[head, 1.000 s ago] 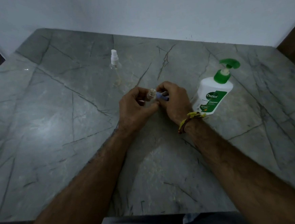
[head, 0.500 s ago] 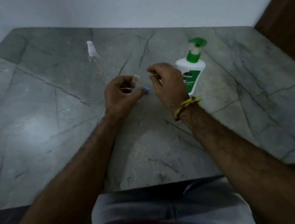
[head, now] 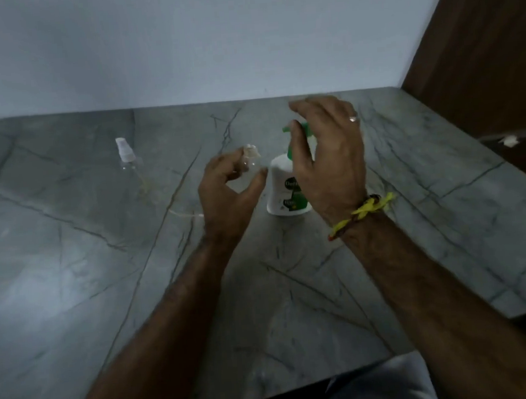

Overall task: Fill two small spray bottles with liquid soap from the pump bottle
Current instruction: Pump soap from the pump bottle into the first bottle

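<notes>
My left hand (head: 228,195) is shut on a small clear spray bottle (head: 250,156) with no cap, pinched between thumb and fingers and held upright just left of the pump bottle. The white pump bottle (head: 283,191) with a green pump head (head: 287,129) stands on the grey marble table (head: 72,277). My right hand (head: 328,162) hovers at the pump head with fingers spread, holding nothing, and hides most of the pump. A second clear spray bottle (head: 127,158) with its white spray cap on stands at the far left.
A thin pale tube (head: 184,214) lies on the table left of my left wrist, partly hidden. A white wall runs behind the table. A brown wooden panel (head: 480,56) stands at the right, with a small white scrap (head: 509,140) beside the table's right edge.
My right hand let go of the small bottle's cap and rose over the pump head. My left hand lifted the open bottle toward the pump bottle. The view tilted up.
</notes>
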